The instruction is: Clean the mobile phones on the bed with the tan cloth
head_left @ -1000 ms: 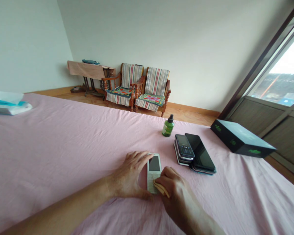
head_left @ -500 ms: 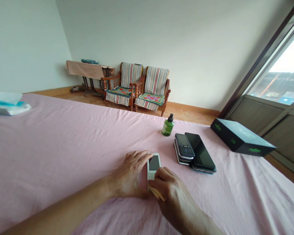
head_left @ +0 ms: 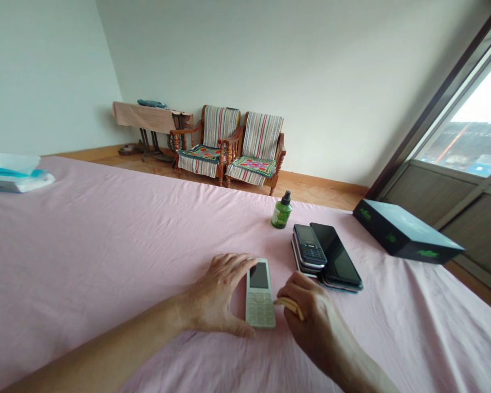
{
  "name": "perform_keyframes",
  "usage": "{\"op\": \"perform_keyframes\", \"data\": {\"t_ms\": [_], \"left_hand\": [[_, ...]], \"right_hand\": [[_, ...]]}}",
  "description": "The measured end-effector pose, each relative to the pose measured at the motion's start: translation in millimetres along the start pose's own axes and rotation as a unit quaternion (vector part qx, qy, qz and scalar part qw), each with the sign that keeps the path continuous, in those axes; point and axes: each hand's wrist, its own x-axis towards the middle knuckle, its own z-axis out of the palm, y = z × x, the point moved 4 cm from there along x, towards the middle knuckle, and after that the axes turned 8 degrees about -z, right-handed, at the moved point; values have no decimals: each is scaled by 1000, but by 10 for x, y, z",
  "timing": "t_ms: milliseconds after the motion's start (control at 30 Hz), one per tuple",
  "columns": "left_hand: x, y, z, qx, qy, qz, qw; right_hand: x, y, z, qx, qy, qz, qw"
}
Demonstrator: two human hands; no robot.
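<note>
On the pink sheet (head_left: 126,234), the left hand (head_left: 216,289) spreads its fingers wide, bracketing the face-up white phone (head_left: 260,309) at its top and bottom left corners: a sound brace, best light and off the screen. Just right, the right hand's (head_left: 313,311) fingers pinch a folded yellow cloth (head_left: 291,307); short, flat strokes over the keypad should suit, clear of the stacked phones (head_left: 310,248).

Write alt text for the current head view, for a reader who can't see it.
The left hand touches the upper-left corner of a white keypad phone lying on pink fabric; the right hand holds a yellow cloth near the phone's right edge. Beyond are a green pump bottle, stacked phones and a black box.
</note>
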Motion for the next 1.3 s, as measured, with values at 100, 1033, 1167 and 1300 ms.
{"op": "perform_keyframes", "data": {"t_ms": [100, 1033, 1167, 1300], "left_hand": [[-3, 0, 0, -2, -11, -2, 1000], [14, 39, -11, 2, 17, 8, 1000], [10, 26, -2, 3, 23, 10, 1000], [7, 33, -18, 3, 16, 10, 1000]], "right_hand": [[12, -48, -30, 32, 51, -15, 998], [19, -267, 155, 71, -52, -85, 992], [18, -269, 158, 87, -52, -70, 992], [26, -236, 156, 78, -38, -58, 995]]}}
